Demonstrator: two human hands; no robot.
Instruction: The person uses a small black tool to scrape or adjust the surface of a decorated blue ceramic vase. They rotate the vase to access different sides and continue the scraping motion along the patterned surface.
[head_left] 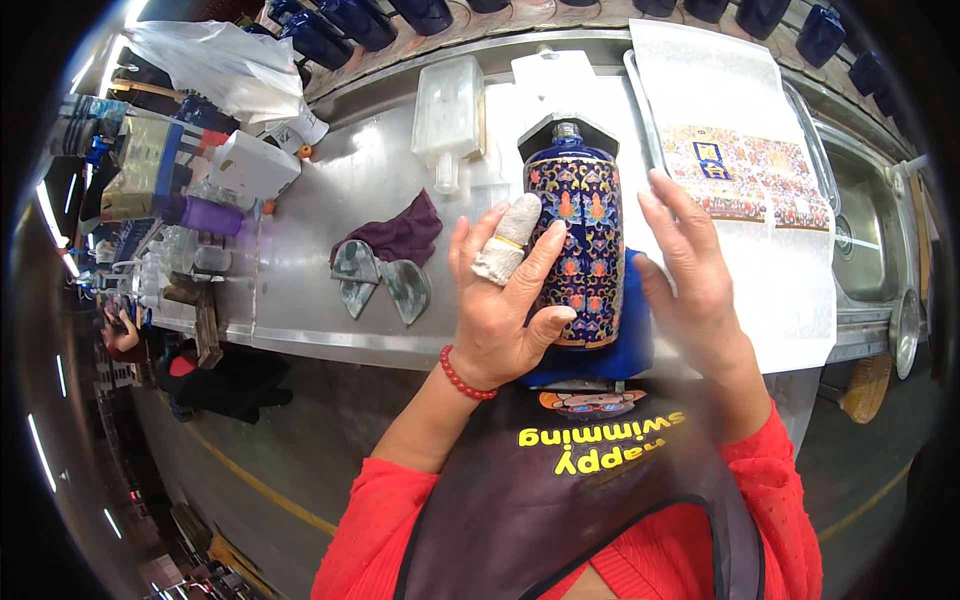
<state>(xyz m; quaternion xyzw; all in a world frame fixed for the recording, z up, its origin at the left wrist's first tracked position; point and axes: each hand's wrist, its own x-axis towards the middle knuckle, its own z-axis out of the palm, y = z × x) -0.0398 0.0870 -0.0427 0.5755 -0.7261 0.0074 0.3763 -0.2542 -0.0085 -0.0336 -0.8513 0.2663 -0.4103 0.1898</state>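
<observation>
A dark blue bottle point(575, 255) lies on its back in front of me, its neck pointing away. Colourful floral patterning covers its body. My left hand point(505, 300) rests against the bottle's left side, thumb and fingers stretched out and apart; a grey-white cloth cover point(508, 240) is banded round one finger. To the right of the bottle, my right hand point(695, 280) hovers with spread fingers and nothing in them. Under the bottle's near end is a blue pad point(640, 345). A dark angular support point(603, 138) shows behind its shoulder.
On the metal table point(315, 240), a purple cloth point(408, 228) and a patterned fabric piece point(405, 290) lie to the left. A clear glass bottle point(447, 110) lies farther back. White sheets with printed patterned pieces point(740, 175) spread at right, beside a sink point(865, 250). Blue bottles point(360, 22) line the back.
</observation>
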